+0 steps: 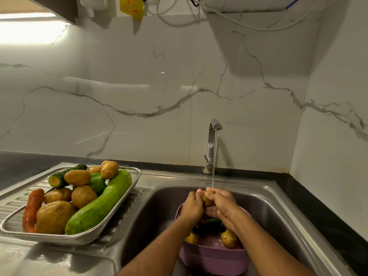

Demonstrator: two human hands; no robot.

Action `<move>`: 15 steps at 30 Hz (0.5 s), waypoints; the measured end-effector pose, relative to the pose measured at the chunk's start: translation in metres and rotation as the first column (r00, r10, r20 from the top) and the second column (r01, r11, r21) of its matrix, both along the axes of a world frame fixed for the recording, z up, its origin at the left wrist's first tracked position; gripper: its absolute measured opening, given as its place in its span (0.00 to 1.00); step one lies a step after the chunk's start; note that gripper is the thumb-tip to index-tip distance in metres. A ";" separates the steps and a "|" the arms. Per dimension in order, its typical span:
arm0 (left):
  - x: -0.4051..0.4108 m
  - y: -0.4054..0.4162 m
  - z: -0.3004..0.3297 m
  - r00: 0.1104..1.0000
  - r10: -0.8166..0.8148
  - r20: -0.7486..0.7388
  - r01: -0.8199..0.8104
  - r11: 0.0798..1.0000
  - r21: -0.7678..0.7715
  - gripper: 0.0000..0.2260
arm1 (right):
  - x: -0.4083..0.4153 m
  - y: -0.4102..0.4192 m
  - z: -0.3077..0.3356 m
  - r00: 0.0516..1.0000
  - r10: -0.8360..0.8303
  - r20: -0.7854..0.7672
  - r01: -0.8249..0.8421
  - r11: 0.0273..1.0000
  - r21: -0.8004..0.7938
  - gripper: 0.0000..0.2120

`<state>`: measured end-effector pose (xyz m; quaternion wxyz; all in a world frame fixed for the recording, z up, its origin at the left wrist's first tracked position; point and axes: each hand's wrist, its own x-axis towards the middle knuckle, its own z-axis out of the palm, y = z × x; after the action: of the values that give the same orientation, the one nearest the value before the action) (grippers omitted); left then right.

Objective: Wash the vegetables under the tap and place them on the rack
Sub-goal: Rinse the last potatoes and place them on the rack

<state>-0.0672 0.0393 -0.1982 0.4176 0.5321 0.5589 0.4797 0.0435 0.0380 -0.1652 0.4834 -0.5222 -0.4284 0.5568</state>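
My left hand [191, 208] and my right hand [223, 208] both grip one potato [206, 200] under the stream from the steel tap [213, 144], over the sink [264, 206]. Below my hands sits a purple colander [213, 255] with two potatoes [229, 238] and a dark green vegetable [211, 223], partly hidden. On the drainboard to the left, a metal mesh rack [111, 224] holds several potatoes [54, 217], a long light green gourd [99, 206], a carrot [32, 209], a cucumber [97, 183] and a bitter gourd [65, 175].
Water runs from the tap into the sink. A marble wall [139, 96] stands behind, and another closes the right side. A black counter [326, 222] edges the sink on the right. Cables and a white appliance [249, 5] hang above.
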 end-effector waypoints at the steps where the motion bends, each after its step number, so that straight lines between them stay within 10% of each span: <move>1: 0.000 -0.001 0.000 1.000 -0.005 -0.022 0.005 1.000 -0.002 0.16 | 0.000 -0.001 -0.001 0.999 -0.022 0.035 0.021 0.999 0.026 0.08; 10: 0.003 -0.007 0.002 0.982 -0.177 -0.060 0.178 0.984 0.004 0.14 | 0.000 0.003 -0.009 0.962 -0.255 0.098 0.247 0.965 0.087 0.06; 15: -0.001 -0.009 0.004 0.987 -0.143 -0.072 0.141 0.989 -0.034 0.13 | 0.006 -0.002 -0.005 0.995 -0.082 0.064 0.081 0.997 0.013 0.04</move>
<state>-0.0678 0.0303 -0.1940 0.4373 0.5821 0.5416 0.4203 0.0496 0.0359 -0.1705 0.4944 -0.5544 -0.4249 0.5174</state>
